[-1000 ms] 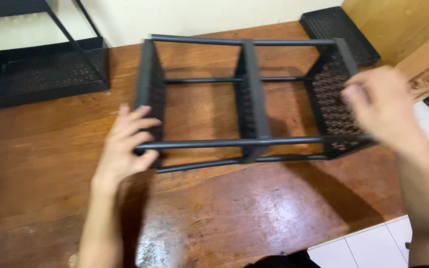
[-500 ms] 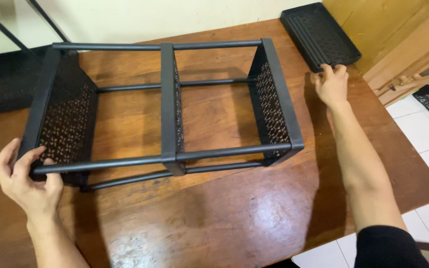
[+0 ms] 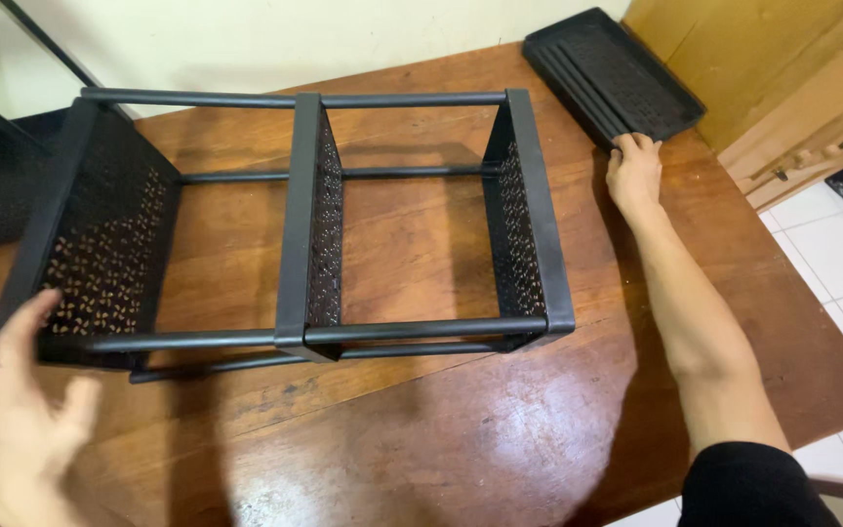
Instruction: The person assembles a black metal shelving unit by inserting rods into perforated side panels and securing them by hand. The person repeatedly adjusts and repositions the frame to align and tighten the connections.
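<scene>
The right hand is resting flat with fingertips touching the near edge of the black perforated tray just beyond it, while the left hand — fingers spread, gripping nothing — is hovering just beside the black metal rack frame lying between both hands on the wooden table.

One black metal rack frame with three perforated panels, one black perforated tray, one wooden table, two hands.
</scene>
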